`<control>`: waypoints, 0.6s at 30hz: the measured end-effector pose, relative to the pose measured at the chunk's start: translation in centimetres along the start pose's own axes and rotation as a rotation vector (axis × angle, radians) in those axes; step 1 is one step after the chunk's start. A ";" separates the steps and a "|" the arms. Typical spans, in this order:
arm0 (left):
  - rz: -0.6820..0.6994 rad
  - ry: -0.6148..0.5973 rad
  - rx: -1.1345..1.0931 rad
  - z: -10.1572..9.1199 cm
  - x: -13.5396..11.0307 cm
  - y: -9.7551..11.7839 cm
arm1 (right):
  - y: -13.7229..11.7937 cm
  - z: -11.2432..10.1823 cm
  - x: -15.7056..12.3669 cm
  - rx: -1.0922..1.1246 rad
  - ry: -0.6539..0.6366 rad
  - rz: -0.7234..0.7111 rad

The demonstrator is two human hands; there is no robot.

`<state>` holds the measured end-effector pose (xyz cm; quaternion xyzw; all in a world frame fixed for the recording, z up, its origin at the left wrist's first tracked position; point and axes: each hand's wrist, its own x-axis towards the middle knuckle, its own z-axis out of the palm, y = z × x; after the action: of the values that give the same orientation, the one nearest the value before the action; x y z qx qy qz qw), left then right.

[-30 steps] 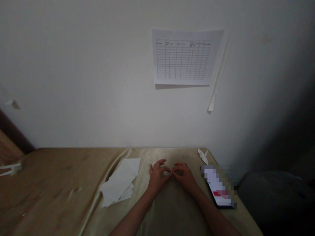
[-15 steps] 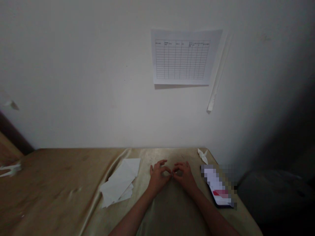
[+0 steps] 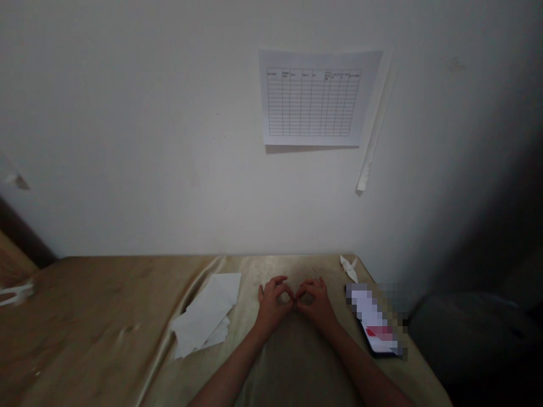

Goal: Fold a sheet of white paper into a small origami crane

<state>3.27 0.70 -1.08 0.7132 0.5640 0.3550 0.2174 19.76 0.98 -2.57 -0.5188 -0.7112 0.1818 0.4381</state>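
Note:
Over the middle of the cloth-covered table, my left hand point(image 3: 274, 302) pinches thumb and forefinger together, its other fingers curled loosely. Mirroring it, my right hand point(image 3: 316, 302) makes the same pinch, and the fingertips of both meet. Whatever lies between the tips is too small or hidden to make out. To the left of my left hand lies a fanned stack of white paper sheets point(image 3: 207, 311). Beyond my right hand, near the table's back right corner, rests a small folded white paper piece point(image 3: 349, 268).
A phone point(image 3: 375, 322) with a lit, partly blurred screen lies along the right edge of the table point(image 3: 106, 328). A printed table sheet point(image 3: 314, 102) hangs on the wall behind. At the far left is a white object point(image 3: 17, 294); a dark shape point(image 3: 470, 333) stands at right.
The fingertips of my two hands have come slightly closer together and now touch. The paper stack, folded piece and phone have stayed in place.

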 end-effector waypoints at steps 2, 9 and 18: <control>0.000 0.001 0.004 0.0 0.0 0.0 | 0.0 0.0 0.0 0.012 -0.003 -0.005; 0.006 -0.016 0.035 0.1 0.0 -0.2 | -0.2 -0.2 0.0 0.033 -0.018 -0.010; 0.026 -0.004 0.020 -0.2 -0.1 0.3 | -0.1 -0.5 0.1 0.113 0.023 0.006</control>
<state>3.30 0.51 -0.82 0.7232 0.5578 0.3508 0.2066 20.11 0.97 -2.18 -0.4975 -0.6930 0.2170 0.4745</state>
